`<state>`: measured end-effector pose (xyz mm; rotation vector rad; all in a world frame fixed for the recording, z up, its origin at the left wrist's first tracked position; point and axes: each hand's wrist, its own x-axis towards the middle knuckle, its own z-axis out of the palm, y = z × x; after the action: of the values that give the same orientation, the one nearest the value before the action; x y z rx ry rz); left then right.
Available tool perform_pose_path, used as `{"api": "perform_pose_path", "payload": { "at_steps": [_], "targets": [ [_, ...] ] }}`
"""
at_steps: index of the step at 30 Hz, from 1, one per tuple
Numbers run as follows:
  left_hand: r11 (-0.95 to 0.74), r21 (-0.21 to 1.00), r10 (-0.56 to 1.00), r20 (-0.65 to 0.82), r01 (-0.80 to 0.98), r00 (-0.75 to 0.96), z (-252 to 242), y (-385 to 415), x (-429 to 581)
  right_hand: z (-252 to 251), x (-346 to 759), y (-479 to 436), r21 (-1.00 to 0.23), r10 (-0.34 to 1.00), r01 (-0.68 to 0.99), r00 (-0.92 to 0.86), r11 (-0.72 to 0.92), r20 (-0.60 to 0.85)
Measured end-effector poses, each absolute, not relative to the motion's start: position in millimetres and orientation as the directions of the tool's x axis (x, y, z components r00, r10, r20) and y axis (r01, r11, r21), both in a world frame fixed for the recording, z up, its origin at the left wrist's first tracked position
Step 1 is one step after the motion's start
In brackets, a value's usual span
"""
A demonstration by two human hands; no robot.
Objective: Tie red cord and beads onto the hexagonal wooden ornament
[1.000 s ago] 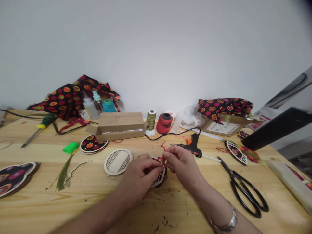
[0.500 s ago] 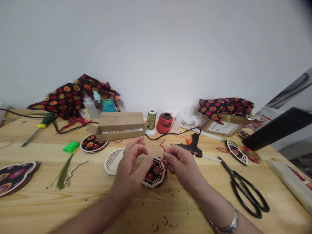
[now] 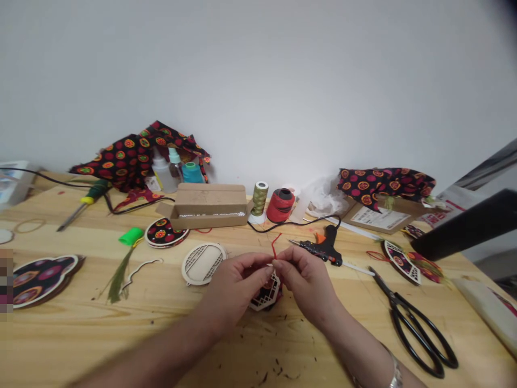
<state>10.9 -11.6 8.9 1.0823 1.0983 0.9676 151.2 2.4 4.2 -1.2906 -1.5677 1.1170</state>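
Note:
In the middle of the table my two hands meet over a red cord (image 3: 275, 247), whose free end stands up between them. My right hand (image 3: 304, 276) pinches it between thumb and forefinger. Thumb and forefinger of my left hand (image 3: 238, 280) close on the cord from the other side, close to the right fingertips. Beneath the hands lies an octagonal wooden lattice ornament (image 3: 266, 298) backed with dark patterned fabric, partly hidden by my left hand. A round pale wooden lattice piece (image 3: 204, 264) lies just left of my left hand.
Right of the hands are a black glue gun (image 3: 329, 245) and large scissors (image 3: 418, 326). Behind stand an open cardboard box (image 3: 210, 207), a gold thread spool (image 3: 260, 198) and a red thread cone (image 3: 281, 205). A green tassel (image 3: 119, 275) and fabric-covered ornaments (image 3: 44, 280) lie left.
My left hand has moved right from its loosely open pose above the ornament and closed at the red cord beside my right fingertips. The view has shifted slightly left.

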Motion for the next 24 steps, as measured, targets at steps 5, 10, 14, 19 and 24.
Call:
{"api": "perform_pose_path", "payload": {
  "at_steps": [5,10,14,19,24],
  "targets": [
    [0.245,0.966,0.961,-0.231,-0.081,0.152,7.7,-9.9,10.3,2.5,150.1,2.5,-0.962,0.987,0.265,-0.157,0.072,0.031],
    [0.252,0.956,0.96,-0.228,-0.149,0.161,3.7,-9.9,10.4,1.5,151.1,2.2,-0.967,0.986,0.242,-0.162,0.074,0.035],
    [0.269,0.947,0.955,-0.238,-0.176,0.177,0.7,-9.5,9.8,1.9,151.5,2.8,-0.977,0.986,0.21,-0.165,0.045,0.01],
    [0.297,0.928,0.946,-0.254,-0.225,0.203,0.4,-9.2,9.1,3.0,150.5,4.4,-0.99,0.985,0.144,-0.173,-0.004,-0.029],
    [0.316,0.921,0.94,-0.272,-0.228,0.207,2.3,-9.9,8.8,5.8,149.7,3.6,-0.995,0.979,0.059,-0.181,-0.086,-0.095]
  ]
}}
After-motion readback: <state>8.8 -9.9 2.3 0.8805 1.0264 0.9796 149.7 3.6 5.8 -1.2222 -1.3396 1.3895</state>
